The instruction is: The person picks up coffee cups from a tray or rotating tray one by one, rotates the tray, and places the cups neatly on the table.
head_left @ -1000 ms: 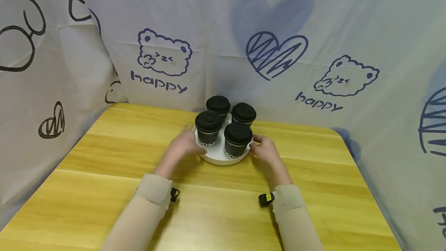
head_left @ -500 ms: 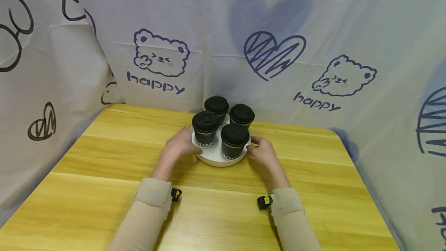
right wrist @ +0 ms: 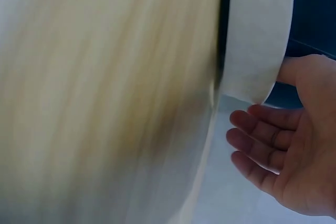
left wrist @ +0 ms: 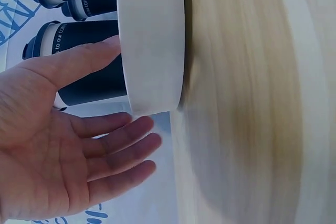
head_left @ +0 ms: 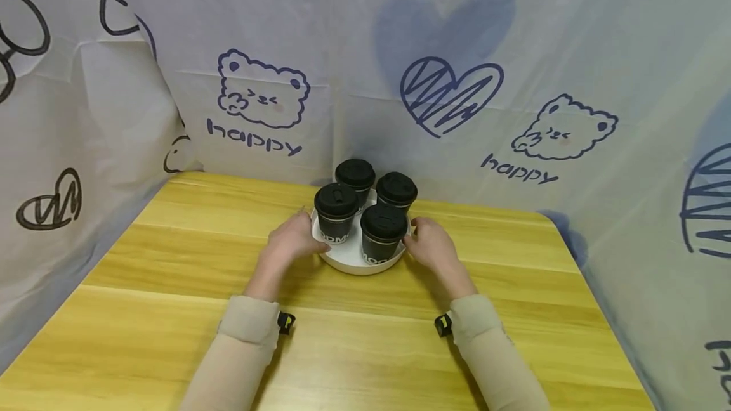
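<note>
A round white tray (head_left: 348, 260) with a raised rim stands near the table's back edge. Several dark paper coffee cups with black lids stand upright on it, among them a front left cup (head_left: 335, 211) and a front right cup (head_left: 381, 233). My left hand (head_left: 291, 236) holds the tray's left side, thumb (left wrist: 86, 62) over the rim and fingers loosely extended by the outer wall. On the right side, my right hand (head_left: 432, 245) grips the rim likewise, its thumb (right wrist: 302, 69) over the edge. In both wrist views the other fingers look relaxed, slightly bent.
The yellow wood-grain table (head_left: 360, 347) reaches toward me on all near sides of the tray. Close behind the cups hangs a pale curtain (head_left: 360, 113) with bear and heart drawings, and it continues along the left and right sides.
The view has shifted a little. My right wrist has turned slightly outward, and its hand sits a touch closer against the tray. Tray and cups keep their place on the table.
</note>
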Motion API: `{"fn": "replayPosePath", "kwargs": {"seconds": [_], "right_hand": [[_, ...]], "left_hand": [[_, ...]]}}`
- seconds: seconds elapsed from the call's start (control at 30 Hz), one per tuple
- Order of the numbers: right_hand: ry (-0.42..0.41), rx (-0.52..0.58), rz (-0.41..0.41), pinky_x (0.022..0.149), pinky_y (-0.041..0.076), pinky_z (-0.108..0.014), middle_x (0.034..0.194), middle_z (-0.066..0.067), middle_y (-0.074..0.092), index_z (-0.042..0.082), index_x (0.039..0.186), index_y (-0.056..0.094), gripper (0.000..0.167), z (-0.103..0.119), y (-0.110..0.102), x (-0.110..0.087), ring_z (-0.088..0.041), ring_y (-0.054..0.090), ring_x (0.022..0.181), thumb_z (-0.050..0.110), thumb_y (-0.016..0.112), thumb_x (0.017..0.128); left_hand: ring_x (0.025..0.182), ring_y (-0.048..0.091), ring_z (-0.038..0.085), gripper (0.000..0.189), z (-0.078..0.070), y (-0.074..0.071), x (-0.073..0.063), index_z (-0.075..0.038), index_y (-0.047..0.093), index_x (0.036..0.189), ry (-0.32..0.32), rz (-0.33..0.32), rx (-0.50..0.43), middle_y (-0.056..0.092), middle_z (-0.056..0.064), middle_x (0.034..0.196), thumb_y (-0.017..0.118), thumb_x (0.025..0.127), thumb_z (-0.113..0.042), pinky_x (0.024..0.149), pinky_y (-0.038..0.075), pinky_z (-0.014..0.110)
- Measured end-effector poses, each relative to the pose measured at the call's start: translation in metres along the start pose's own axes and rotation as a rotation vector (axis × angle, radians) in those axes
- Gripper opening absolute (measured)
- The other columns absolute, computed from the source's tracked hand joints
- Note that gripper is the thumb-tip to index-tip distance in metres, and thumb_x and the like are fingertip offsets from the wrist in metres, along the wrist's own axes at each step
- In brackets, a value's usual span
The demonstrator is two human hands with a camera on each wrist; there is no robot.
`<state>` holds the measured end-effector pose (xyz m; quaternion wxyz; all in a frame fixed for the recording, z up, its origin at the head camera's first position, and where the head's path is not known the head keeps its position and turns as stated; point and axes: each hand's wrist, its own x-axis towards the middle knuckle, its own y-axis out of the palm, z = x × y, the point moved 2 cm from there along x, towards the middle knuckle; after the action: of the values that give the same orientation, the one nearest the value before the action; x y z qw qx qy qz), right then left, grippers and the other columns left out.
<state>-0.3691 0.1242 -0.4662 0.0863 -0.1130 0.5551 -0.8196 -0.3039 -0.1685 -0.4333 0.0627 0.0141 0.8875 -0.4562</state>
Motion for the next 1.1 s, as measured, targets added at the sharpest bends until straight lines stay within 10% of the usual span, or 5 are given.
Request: {"fn": "replayPosePath", "kwargs": {"seconds": [0.23, 0.63, 1.1], "right_hand": [[-0.032, -0.133, 0.023, 0.108, 0.044, -0.056, 0.138, -0.019, 0.062, 0.0, 0.135, 0.061, 0.048, -0.001, 0.001, 0.001, -0.04, 0.055, 0.13, 0.035, 0.059, 0.102], [-0.047, -0.202, 0.085, 0.109, 0.04, -0.053, 0.141, -0.02, 0.051, -0.001, 0.143, 0.051, 0.049, -0.002, 0.003, 0.006, -0.039, 0.045, 0.133, 0.033, 0.046, 0.108], [-0.036, -0.202, 0.119, 0.111, 0.039, -0.053, 0.146, -0.02, 0.049, -0.001, 0.146, 0.048, 0.051, -0.004, 0.009, 0.007, -0.04, 0.044, 0.134, 0.033, 0.045, 0.109]], "left_hand": [[0.131, 0.051, 0.047, 0.09, 0.001, 0.005, 0.003, 0.009, 0.043, 0.146, 0.045, -0.075, -0.067, 0.053, 0.03, 0.142, 0.089, 0.08, -0.033, 0.109, 0.045, 0.061], [0.144, 0.039, 0.044, 0.102, -0.006, 0.003, 0.017, 0.007, 0.03, 0.154, 0.188, -0.184, -0.443, 0.04, 0.03, 0.154, 0.092, 0.079, -0.023, 0.122, 0.032, 0.055], [0.142, 0.043, 0.04, 0.099, -0.005, 0.014, 0.023, 0.003, 0.034, 0.154, 0.176, -0.15, -0.589, 0.045, 0.025, 0.153, 0.093, 0.077, -0.017, 0.122, 0.03, 0.052]]}}
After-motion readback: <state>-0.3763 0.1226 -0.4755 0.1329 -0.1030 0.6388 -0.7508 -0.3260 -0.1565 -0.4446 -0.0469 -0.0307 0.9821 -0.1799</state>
